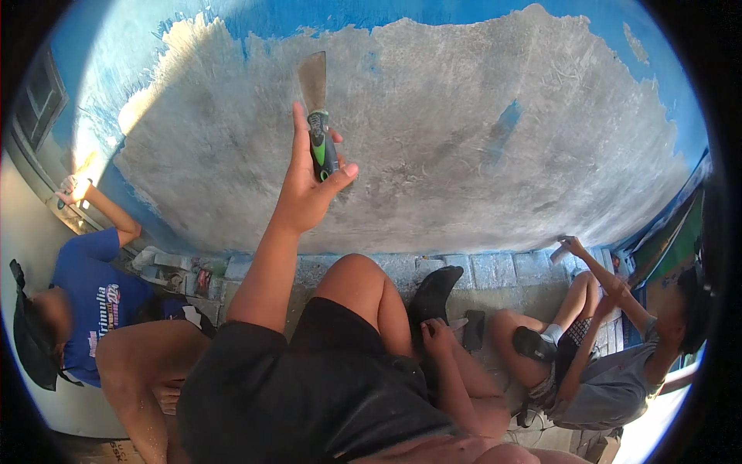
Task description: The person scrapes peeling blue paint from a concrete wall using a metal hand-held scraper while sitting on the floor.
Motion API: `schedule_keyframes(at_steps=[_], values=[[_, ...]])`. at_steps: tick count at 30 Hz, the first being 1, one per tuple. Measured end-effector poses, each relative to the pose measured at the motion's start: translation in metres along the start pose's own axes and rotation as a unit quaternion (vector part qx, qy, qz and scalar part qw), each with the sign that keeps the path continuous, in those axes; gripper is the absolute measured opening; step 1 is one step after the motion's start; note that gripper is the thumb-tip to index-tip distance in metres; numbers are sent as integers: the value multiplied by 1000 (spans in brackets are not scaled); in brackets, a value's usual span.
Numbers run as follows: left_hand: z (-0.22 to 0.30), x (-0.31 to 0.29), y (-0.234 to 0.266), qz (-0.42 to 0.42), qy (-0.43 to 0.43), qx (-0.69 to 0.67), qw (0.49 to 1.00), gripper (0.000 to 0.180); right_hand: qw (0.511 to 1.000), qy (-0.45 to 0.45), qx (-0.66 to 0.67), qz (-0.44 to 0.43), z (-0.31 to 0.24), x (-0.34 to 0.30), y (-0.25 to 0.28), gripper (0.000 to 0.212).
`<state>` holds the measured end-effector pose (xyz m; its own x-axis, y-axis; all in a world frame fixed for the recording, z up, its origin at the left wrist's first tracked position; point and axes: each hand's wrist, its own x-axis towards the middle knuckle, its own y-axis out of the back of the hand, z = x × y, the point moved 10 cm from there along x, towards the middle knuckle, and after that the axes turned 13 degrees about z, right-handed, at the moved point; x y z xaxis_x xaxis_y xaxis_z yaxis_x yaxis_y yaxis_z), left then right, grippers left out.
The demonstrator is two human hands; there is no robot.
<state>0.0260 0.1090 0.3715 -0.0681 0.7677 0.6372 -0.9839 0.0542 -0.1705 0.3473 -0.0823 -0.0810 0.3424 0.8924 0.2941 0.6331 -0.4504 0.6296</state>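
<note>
My left hand (313, 182) is raised in front of the wall, holding a putty knife (318, 131) upright. Its dark and green handle lies against my fingers, with the thumb spread to the right and the flat metal blade pointing up. Behind it, the wall (417, 124) shows a large bare grey patch edged with blue paint. My right hand (438, 338) is low, beside my black-covered foot (434, 294), with its fingers curled. A pale flat piece (459, 323) sticks out next to those fingers; I cannot make out what it belongs to.
On the left, a person in a blue shirt (100, 301) reaches a tool to the wall. A person in grey (610, 387) sits at the right, a hand near the wall's base. Pale blocks (495, 271) line that base. A dark flat rectangular object (474, 330) lies near my right hand.
</note>
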Motion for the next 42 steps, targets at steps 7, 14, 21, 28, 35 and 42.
schedule_keyframes(at_steps=[7, 14, 21, 28, 35, 42], values=[[25, -9, -19, -97, 38, -104, 989, 126, 999, -36, -18, -2, -5, -1, 4, 14], [30, -45, -67, -250, 122, -221, 935, 120, 999, -9, -1, 31, -10, -2, 10, 14], [0, -109, -108, -316, 286, -253, 868, 114, 998, 3, -53, 12, -5, -7, 7, 12], [15, -120, -110, -362, 201, -250, 875, 112, 998, 42, -28, 28, -21, -9, 9, 10], [27, -88, -80, -308, 34, 228, 923, 66, 997, 62, -44, 10, -12, -10, -1, 9], [58, -81, -100, -327, -278, 204, 880, 25, 998, 45, -31, 4, -17, -13, 1, 10]])
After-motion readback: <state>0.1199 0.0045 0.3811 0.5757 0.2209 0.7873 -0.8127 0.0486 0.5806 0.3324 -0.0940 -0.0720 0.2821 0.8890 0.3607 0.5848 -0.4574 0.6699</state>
